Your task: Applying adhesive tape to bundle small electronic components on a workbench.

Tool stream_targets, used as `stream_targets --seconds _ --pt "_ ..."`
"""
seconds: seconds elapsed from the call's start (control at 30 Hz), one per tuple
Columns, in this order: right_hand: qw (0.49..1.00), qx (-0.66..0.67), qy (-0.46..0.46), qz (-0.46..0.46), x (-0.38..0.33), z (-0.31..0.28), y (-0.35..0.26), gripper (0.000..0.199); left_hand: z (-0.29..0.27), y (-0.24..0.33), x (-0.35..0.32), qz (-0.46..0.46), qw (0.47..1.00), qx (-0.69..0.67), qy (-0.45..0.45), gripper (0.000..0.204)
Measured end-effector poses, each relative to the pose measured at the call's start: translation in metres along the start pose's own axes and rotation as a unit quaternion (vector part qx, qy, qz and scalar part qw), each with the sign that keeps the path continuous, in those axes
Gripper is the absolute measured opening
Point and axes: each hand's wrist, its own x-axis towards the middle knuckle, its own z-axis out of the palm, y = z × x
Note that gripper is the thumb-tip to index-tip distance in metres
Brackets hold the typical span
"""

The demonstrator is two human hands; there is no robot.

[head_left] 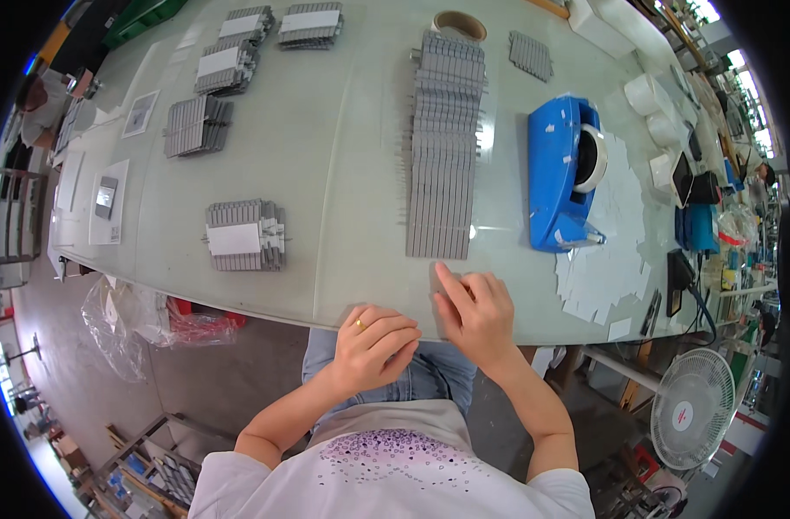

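Observation:
A long row of flat grey strips lies side by side in overlapping groups, running away from me along the middle of the table. My right hand is just short of its near end. The index finger is stretched toward the strips, the thumb apart and the other fingers bent, with nothing in its grasp. At the table's front edge, my left hand rests loosely curled with its fingers together. A ring is on one finger, the palm is hidden, and no object shows in it.
A blue tape dispenser stands right of the row, beside scattered white paper pieces. A tape roll sits at the far end. Paper-banded bundles of grey strips lie to the left. A white fan stands at lower right.

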Motion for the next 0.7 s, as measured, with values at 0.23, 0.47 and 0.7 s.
stream_targets --seconds 0.23,0.47,0.7 --pt "0.999 -0.042 0.013 0.018 0.001 0.010 -0.003 0.039 0.006 0.006 0.000 0.014 1.000 -0.004 -0.011 0.020" --pt "0.998 -0.052 0.011 -0.011 -0.011 0.007 -0.012 0.039 0.002 0.013 0.000 0.021 1.000 0.002 -0.007 0.020" --pt "0.999 -0.044 -0.028 -0.009 -0.061 -0.009 -0.051 0.048 -0.011 0.012 -0.012 0.006 0.999 0.037 -0.006 0.022"
